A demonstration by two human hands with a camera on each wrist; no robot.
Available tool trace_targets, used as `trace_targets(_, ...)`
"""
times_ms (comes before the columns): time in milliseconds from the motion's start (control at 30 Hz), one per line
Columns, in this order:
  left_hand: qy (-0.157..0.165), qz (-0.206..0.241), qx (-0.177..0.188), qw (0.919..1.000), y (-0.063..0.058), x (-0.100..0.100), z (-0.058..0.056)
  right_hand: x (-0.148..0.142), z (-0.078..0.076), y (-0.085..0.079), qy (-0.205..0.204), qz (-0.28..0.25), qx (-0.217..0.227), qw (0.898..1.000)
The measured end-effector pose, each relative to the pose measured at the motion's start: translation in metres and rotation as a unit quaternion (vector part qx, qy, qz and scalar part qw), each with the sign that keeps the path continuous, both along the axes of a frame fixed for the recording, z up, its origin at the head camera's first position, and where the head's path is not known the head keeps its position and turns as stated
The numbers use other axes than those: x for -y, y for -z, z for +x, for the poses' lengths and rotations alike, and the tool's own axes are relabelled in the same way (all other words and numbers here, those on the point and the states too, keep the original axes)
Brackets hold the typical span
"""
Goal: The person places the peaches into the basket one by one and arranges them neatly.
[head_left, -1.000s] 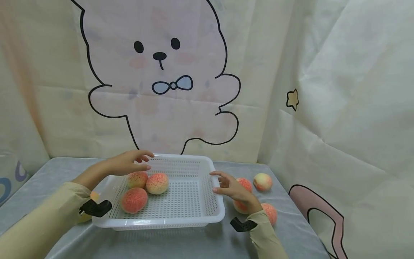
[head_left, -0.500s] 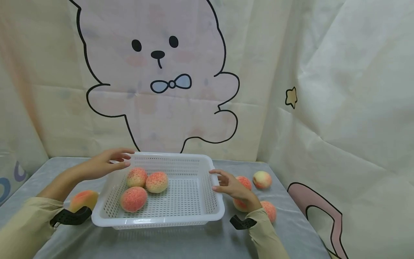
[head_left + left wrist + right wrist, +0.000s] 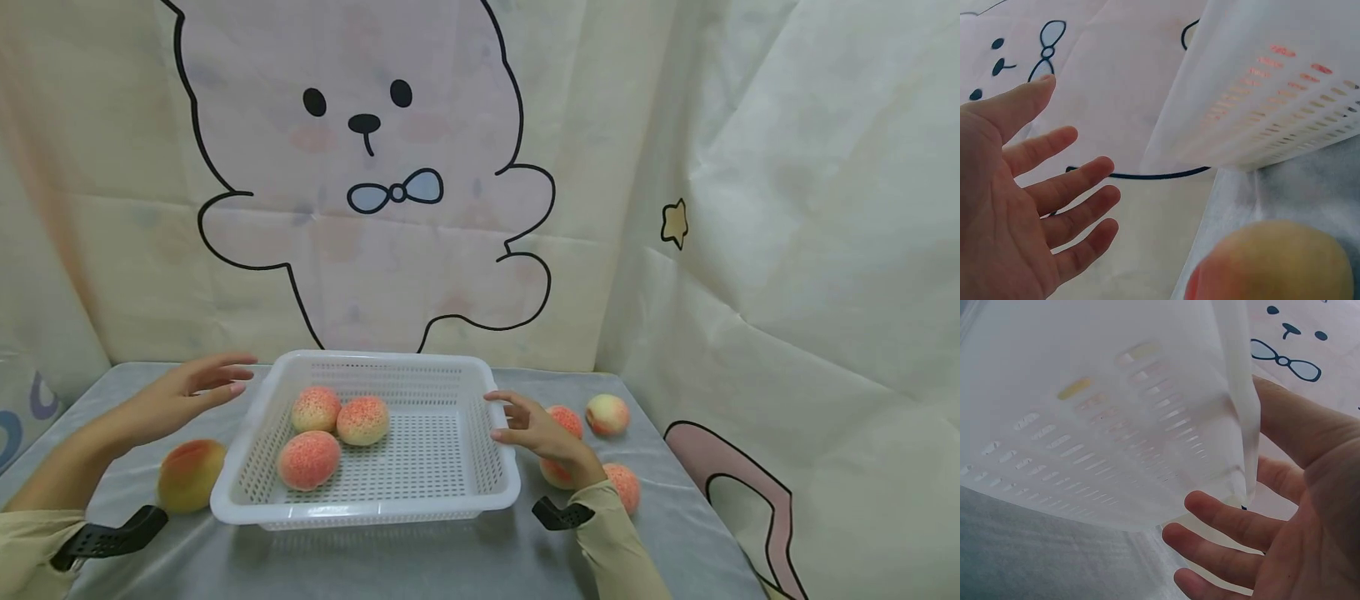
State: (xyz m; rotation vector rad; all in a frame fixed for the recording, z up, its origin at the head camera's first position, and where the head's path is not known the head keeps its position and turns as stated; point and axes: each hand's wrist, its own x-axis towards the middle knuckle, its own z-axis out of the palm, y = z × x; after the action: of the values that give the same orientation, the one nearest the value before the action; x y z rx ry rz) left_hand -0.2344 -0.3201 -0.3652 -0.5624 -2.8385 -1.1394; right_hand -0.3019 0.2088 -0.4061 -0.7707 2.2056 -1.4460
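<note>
A white perforated plastic basket [image 3: 360, 513] stands in the middle of the table, with three fuzzy peaches [image 3: 309, 460] grouped in its left half. My left hand [image 3: 187, 393] is in the air left of the basket, holding nothing; in the left wrist view its fingers [image 3: 1079, 178] are spread. Below that hand lies a yellow-red peach [image 3: 189, 477], beside the basket's left wall. At the right side, my right hand [image 3: 542, 432] holds the basket's rim. The right wrist view shows the thumb [image 3: 1297, 422] behind the rim and several fingertips outside the wall.
Several peaches [image 3: 608, 415] lie on the grey cloth-covered table [image 3: 420, 562] right of the basket, partly hidden by the right forearm. A cloth backdrop [image 3: 585, 275] with a cartoon animal hangs behind the table. Black wrist cameras [image 3: 562, 515] sit at both cuffs.
My left hand has moved left from over the basket to outside it, uncovering the peach on the left. The right hand stays at the rim; the basket's peaches keep their places.
</note>
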Motion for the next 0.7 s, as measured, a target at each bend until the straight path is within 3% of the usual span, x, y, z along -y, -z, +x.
trace_targets(300,-0.042,-0.008,0.050,0.9978,0.026,0.036,0.011,0.002,0.000,0.002,0.009,0.002,-0.001,1.000)
trace_targets(500,-0.021,-0.006,0.092,0.9955,0.041,0.049,0.018,0.001,0.000,0.000,0.003,0.002,-0.002,1.000)
trace_targets(700,0.007,-0.011,0.115,0.9933,0.046,0.057,0.022,0.000,-0.001,-0.003,-0.005,0.006,-0.011,1.000)
